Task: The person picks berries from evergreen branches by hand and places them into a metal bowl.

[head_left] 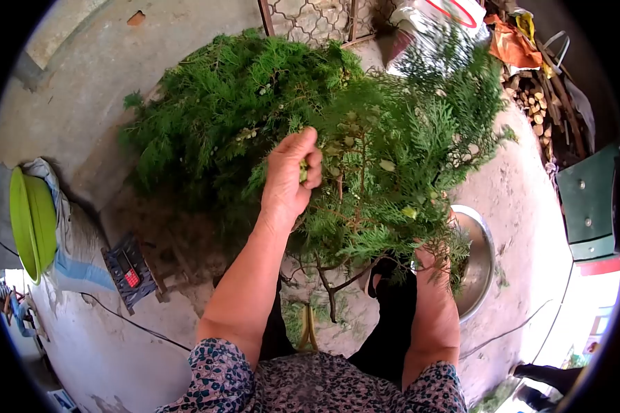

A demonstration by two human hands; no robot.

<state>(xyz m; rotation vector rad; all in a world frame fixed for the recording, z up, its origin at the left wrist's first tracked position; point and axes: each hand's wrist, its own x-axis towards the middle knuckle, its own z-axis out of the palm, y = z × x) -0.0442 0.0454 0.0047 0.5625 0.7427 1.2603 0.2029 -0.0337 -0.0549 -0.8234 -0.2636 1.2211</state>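
A large cut conifer branch [365, 172] with flat, scaly green sprays stands in front of me, its brown forked stem [333, 292] pointing down between my legs. My left hand [293, 172] is closed at the branch's left side, with small green cones [303, 171] showing between thumb and fingers. Paler cones [387, 166] dot the foliage. My right hand [430, 256] reaches into the branch's lower right side; leaves cover its fingers, so its grip is hidden. Behind the branch lies a big heap of similar greenery [220, 103].
A metal basin [488, 255] stands on the floor at my right. Farther right are stacked firewood [537, 110] and a green cabinet [589, 199]. At left are a lime-green tub [31, 224], a sack [83, 255], a dark crate-like stand [129, 272] and a cable [138, 327].
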